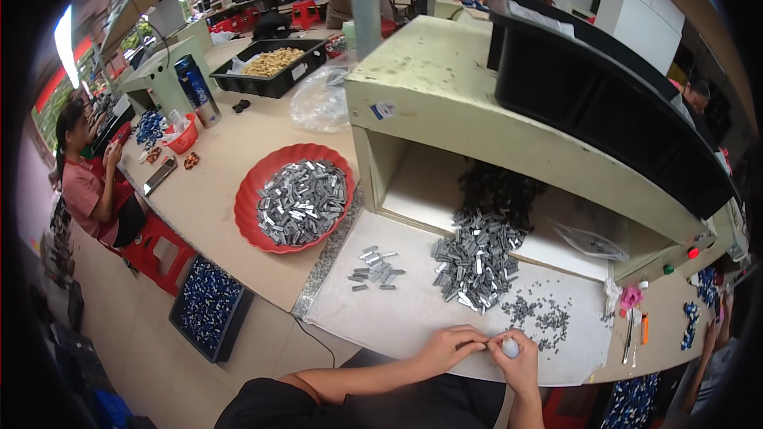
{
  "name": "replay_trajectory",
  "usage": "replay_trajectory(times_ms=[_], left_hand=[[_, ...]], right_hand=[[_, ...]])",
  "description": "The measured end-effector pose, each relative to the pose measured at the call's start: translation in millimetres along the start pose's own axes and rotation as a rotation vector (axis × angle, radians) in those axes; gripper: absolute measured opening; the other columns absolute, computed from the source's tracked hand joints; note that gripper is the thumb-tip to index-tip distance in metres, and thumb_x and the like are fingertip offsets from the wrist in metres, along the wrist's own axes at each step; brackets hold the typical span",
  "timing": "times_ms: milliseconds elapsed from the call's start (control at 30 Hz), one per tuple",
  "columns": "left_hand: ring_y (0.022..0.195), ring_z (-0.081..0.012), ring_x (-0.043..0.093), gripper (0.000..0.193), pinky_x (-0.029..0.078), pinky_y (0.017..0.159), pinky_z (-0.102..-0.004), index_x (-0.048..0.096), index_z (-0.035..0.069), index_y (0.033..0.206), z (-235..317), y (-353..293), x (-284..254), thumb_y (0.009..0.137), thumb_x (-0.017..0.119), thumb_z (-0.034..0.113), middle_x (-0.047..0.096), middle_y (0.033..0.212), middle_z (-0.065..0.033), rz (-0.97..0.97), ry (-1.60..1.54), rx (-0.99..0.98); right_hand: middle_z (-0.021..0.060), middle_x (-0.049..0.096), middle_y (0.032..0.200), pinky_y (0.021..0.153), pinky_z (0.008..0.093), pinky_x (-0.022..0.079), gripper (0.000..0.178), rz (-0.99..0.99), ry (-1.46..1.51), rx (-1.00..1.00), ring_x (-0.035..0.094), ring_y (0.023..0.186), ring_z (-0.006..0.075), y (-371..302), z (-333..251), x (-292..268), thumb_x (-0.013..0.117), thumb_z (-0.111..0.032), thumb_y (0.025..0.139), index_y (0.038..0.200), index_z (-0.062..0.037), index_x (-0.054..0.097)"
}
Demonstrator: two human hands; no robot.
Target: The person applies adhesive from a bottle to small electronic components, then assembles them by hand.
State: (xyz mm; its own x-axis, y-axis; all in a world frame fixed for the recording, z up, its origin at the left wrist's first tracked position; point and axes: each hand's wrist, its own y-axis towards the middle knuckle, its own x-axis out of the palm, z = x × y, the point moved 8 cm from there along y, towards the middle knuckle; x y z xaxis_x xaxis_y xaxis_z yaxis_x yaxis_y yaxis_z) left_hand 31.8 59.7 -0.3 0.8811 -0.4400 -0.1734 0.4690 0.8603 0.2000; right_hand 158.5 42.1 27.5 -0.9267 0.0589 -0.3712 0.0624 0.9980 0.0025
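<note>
At the near edge of the white work sheet (405,310), my two hands meet at the fingertips. My right hand (520,365) is closed around a small whitish squeeze bottle (509,346). My left hand (451,347) pinches something too small to make out, right beside the bottle. Ahead of my hands lies a heap of short grey metal pieces (477,262), running back into the opening of a cream-coloured metal housing (429,56). Tiny dark grey parts (550,319) are scattered right of the heap. A looser group of grey pieces (375,272) lies to the left.
A red scalloped bowl (248,208) of similar grey pieces stands at left. Behind it are a black tray (230,79) and a blue bottle (196,89). Tweezers (629,334) and an orange tool (644,329) lie at right. A black bin (604,95) tops the housing. Other people sit nearby.
</note>
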Motion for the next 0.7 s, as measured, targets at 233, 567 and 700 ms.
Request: replay_trajectory(times_ms=[233,567,700], left_hand=[[0.078,-0.0247,0.061,0.016,0.048,0.068,-0.0303,0.062,0.001,0.090,20.6,6.0,-11.8,0.077,0.059,0.009,0.062,0.089,-0.0105,0.164,0.088,0.205],[0.080,-0.0238,0.060,0.018,0.047,0.069,-0.0298,0.061,0.002,0.094,15.3,1.2,-24.2,0.080,0.057,0.012,0.062,0.091,-0.0091,0.174,0.081,0.165],[0.080,-0.0241,0.060,0.017,0.047,0.068,-0.0299,0.061,0.001,0.094,14.7,-0.6,-25.9,0.081,0.056,0.012,0.062,0.090,-0.0093,0.196,0.105,0.173]], right_hand=[[0.0043,0.058,0.063,0.053,0.0227,0.040,0.008,0.174,-0.054,-0.036,0.051,0.056,0.0079,-1.1,-9.1,-3.1,0.063,-0.003,0.071,0.069,-0.0005,0.055],[0.0078,0.059,0.076,0.068,0.0275,0.042,0.010,0.149,-0.196,0.015,0.052,0.072,0.0149,0.2,-34.6,13.0,0.063,-0.009,0.077,0.081,-0.0009,0.060],[0.0074,0.058,0.071,0.067,0.0273,0.041,0.013,0.159,-0.211,-0.006,0.050,0.069,0.0141,3.1,-28.8,15.7,0.064,-0.012,0.077,0.080,-0.0009,0.059]])
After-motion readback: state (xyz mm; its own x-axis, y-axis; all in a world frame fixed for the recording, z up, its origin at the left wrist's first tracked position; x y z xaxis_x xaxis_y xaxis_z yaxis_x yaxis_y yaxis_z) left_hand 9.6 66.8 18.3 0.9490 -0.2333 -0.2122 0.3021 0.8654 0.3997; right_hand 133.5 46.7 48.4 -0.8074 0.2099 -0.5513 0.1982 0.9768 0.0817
